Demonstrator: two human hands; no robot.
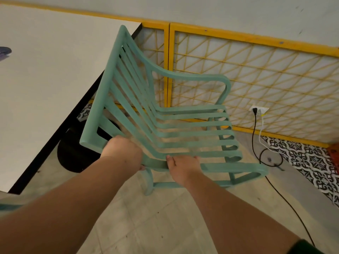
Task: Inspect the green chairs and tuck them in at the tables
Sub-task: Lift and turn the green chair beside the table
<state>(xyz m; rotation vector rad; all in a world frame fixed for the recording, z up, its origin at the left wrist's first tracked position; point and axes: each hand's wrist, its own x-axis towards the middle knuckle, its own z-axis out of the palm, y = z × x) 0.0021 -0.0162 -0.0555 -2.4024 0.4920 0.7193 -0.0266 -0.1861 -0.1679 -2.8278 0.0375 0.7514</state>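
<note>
A green slatted armchair (176,123) stands tilted beside the corner of a white table (45,85) with a black edge. Its back leans toward the table and its seat faces the yellow wall panel. My left hand (122,153) grips the near armrest where it meets the chair's back. My right hand (183,167) holds the same armrest further forward, fingers curled over its edge. The chair's near legs show below my hands above the tiled floor.
A yellow-framed lattice panel (256,79) lines the wall behind the chair. A socket (258,110) holds a black and a white cable that trail across the floor to the right. The table's black base (73,154) stands under the table. A dark object (4,52) lies on the table's left.
</note>
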